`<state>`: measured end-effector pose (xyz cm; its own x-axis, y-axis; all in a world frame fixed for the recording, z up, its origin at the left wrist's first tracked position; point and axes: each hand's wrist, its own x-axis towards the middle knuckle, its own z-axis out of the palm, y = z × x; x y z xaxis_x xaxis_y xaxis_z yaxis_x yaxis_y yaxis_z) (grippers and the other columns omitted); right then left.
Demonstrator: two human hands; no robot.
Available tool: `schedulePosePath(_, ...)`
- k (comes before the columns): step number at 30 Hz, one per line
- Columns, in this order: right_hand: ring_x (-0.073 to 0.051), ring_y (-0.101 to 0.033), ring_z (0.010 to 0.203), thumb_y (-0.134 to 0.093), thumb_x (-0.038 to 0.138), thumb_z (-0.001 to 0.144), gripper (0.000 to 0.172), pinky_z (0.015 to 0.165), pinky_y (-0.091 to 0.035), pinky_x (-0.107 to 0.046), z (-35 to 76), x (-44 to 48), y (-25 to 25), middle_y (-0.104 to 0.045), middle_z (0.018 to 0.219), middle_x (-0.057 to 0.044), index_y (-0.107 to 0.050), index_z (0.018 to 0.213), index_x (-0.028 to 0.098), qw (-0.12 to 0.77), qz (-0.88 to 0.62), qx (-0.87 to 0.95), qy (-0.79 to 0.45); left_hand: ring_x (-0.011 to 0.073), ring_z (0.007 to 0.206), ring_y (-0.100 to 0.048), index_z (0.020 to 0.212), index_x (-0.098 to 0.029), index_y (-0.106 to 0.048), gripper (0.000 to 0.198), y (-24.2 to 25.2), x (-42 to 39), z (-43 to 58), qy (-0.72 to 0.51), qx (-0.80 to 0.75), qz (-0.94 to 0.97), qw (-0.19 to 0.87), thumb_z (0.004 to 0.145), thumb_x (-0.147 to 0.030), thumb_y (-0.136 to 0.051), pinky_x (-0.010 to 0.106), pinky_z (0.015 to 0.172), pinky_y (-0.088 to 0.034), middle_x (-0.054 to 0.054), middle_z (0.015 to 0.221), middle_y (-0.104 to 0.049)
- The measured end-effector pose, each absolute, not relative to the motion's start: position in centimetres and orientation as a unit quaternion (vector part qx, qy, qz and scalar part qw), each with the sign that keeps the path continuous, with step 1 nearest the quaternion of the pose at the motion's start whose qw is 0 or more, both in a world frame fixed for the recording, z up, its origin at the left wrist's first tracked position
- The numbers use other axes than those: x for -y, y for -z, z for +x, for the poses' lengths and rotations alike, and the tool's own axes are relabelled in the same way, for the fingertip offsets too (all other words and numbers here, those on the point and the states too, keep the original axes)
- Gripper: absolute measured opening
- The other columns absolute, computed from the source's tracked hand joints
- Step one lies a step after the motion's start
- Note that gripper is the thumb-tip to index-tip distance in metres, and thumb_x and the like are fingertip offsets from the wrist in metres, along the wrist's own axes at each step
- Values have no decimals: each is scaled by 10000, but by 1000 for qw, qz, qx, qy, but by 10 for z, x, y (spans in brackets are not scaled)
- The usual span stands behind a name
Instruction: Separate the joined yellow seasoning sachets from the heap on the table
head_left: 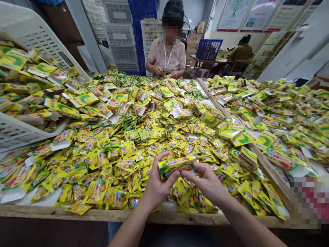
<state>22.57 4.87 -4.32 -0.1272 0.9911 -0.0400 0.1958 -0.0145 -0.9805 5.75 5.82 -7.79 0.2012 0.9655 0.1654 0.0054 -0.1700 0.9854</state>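
Both my hands grip one small yellow-and-green carton above the near part of the table. My left hand wraps its left end, with the thumb across the front and the index finger stretched up behind. At the carton's right end, my right hand pinches with thumb and fingers. Beneath and around them lie many yellow candy packets with fruit pictures. More cartons, some with white flaps open, are strewn over the packets, such as an open carton at the left.
On the left, a white plastic crate lies tilted, spilling cartons. A wooden divider separates another carton heap at the right. A wooden rim edges the table. Opposite sits a person; stacked crates stand behind.
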Motion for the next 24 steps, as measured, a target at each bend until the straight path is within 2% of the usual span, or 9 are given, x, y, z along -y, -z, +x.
schedulePosePath(3,-242,-652,909,-653,473,771,304,885,-478,-409,227,-47,45,-743,933,-59,-750,890,211,380,-497,603,-495,86,479,-557,1107,-226,-428,405,79,-56,59,-469,-405,567,543,814,-437,-613,205,478,-474,-37,733,-610)
schedulePosePath(6,-198,-656,767,-688,442,746,267,775,-526,-353,224,-46,49,-731,840,-46,-732,852,201,453,-506,568,-465,40,350,-433,965,-218,-430,374,77,-56,64,-477,-419,524,568,793,-495,-612,171,338,-386,-66,679,-552)
schedulePosePath(9,-175,-639,665,-727,423,708,254,661,-544,-314,220,-45,50,-712,777,-39,-710,823,197,530,-530,507,-425,48,383,-454,905,-209,-427,435,75,-57,69,-486,-431,487,584,743,-556,-633,182,343,-433,-55,697,-543)
schedulePosePath(14,-200,-642,743,-604,471,806,311,756,-524,-357,217,-43,44,-716,762,-50,-733,798,188,435,-498,572,-486,88,500,-542,928,-201,-444,525,78,-60,68,-484,-447,448,604,659,-575,-696,204,392,-493,-29,750,-563)
schedulePosePath(18,-221,-627,828,-589,482,808,316,798,-505,-366,210,-44,44,-707,819,-52,-724,804,196,442,-515,595,-432,111,521,-574,981,-215,-421,449,78,-60,64,-495,-418,434,626,758,-564,-596,225,405,-502,-18,771,-579)
schedulePosePath(22,-192,-625,685,-644,461,770,288,671,-521,-317,207,-47,50,-696,724,-42,-697,760,178,507,-531,531,-423,145,603,-611,991,-220,-422,365,77,-60,65,-496,-403,456,620,798,-503,-547,240,416,-516,27,884,-601)
schedulePosePath(24,-192,-634,673,-680,446,744,274,652,-525,-308,206,-47,53,-705,717,-43,-701,778,174,531,-542,505,-412,148,602,-607,1006,-220,-429,338,78,-61,65,-492,-413,453,618,799,-463,-538,261,432,-532,33,903,-605)
